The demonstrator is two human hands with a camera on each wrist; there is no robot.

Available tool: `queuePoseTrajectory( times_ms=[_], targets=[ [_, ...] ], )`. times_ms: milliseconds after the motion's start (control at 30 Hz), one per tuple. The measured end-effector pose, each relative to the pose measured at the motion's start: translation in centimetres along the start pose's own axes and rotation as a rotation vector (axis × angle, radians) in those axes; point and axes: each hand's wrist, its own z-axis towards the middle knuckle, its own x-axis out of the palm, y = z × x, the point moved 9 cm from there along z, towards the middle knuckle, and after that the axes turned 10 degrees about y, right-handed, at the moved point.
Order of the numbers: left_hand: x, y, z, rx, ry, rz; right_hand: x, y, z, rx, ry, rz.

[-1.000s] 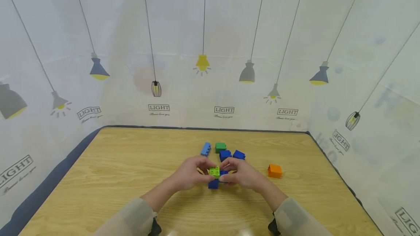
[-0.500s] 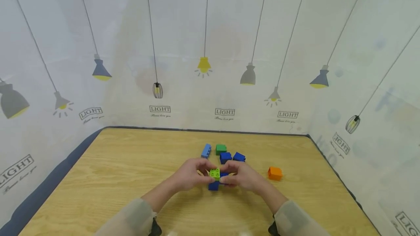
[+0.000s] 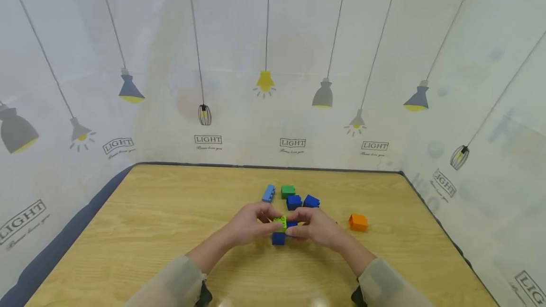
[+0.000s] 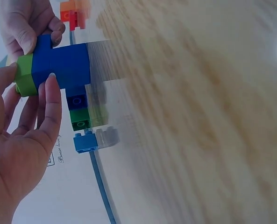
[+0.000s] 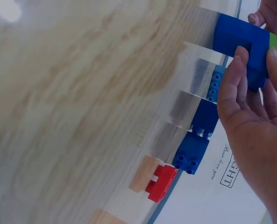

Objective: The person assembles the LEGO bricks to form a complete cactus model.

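Note:
A small stack of toy bricks stands at the middle of the table in the head view. Its lime green brick (image 3: 280, 221) sits on top, above blue bricks (image 3: 278, 239). My left hand (image 3: 249, 224) pinches the lime green brick, its thumb near the studs; in the left wrist view a fingertip also touches the blue part (image 4: 68, 65). From the other side, my right hand (image 3: 317, 228) pinches the blue brick (image 5: 257, 60) that juts out to the right beneath the lime one. Fingers partly hide the joins between the bricks.
Behind the hands lie a light blue brick (image 3: 268, 193), a green brick (image 3: 287, 192) and two dark blue bricks (image 3: 294, 202). An orange brick (image 3: 358, 222) is off to the right. The right wrist view also has a red brick (image 5: 162, 183). A printed curtain surrounds the wooden table (image 3: 170, 212).
My left thumb has shifted up onto the lime green brick from its front lower edge. The right hand keeps its grip, and the stack stays in place; the head view sways slightly.

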Motion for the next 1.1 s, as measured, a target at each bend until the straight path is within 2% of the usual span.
queuePoseTrajectory(
  times_ms=[233,533,1100],
  targets=[
    [0.22,-0.02,0.17,0.017,0.045,-0.038,-0.26,-0.34,-0.37,0.007,0.013,0.044],
    [0.04,-0.2,0.03,0.013,0.043,-0.049,-0.29,-0.31,-0.26,0.031,-0.021,0.076],
    [0.09,-0.18,0.24,0.021,0.045,-0.044,-0.37,-0.3,-0.37,0.011,-0.046,0.097]
  ],
)
